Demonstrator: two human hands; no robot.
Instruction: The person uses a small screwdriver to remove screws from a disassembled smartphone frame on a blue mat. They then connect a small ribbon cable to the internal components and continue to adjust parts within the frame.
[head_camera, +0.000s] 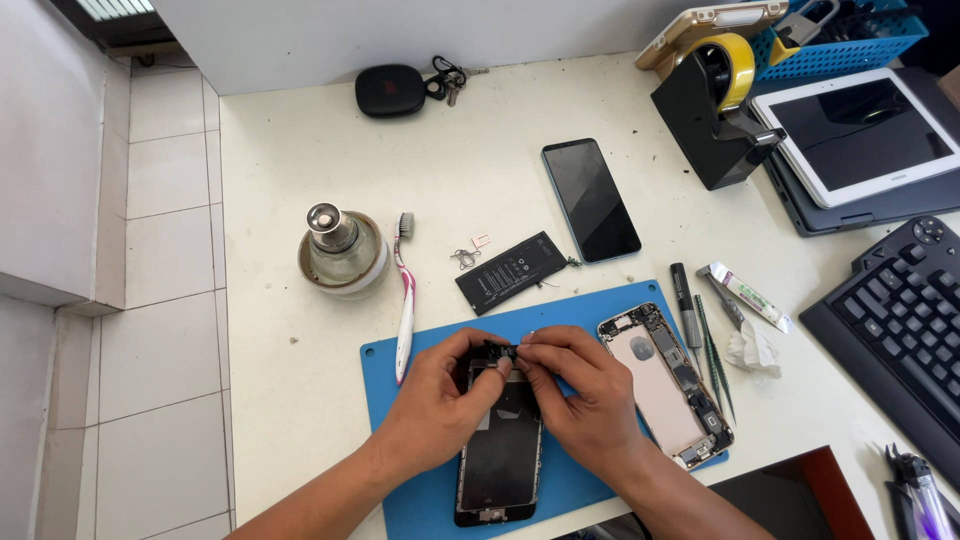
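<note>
My left hand (440, 395) and my right hand (578, 385) meet over the top end of a black phone screen panel (500, 460) lying on the blue mat (400, 375). Both pinch a small black part (503, 352) at the panel's top edge. To the right of my right hand on the mat lies an opened phone body (665, 385) with its boards showing. A loose black battery (512, 272) lies just beyond the mat.
A pink and white toothbrush (405, 300) and a glass burner (341, 250) stand left. A dark phone (590, 200), tape dispenser (715, 110), tablet (858, 130), keyboard (900, 320), tweezers (712, 345), glue tube (748, 297), black pouch with keys (392, 90).
</note>
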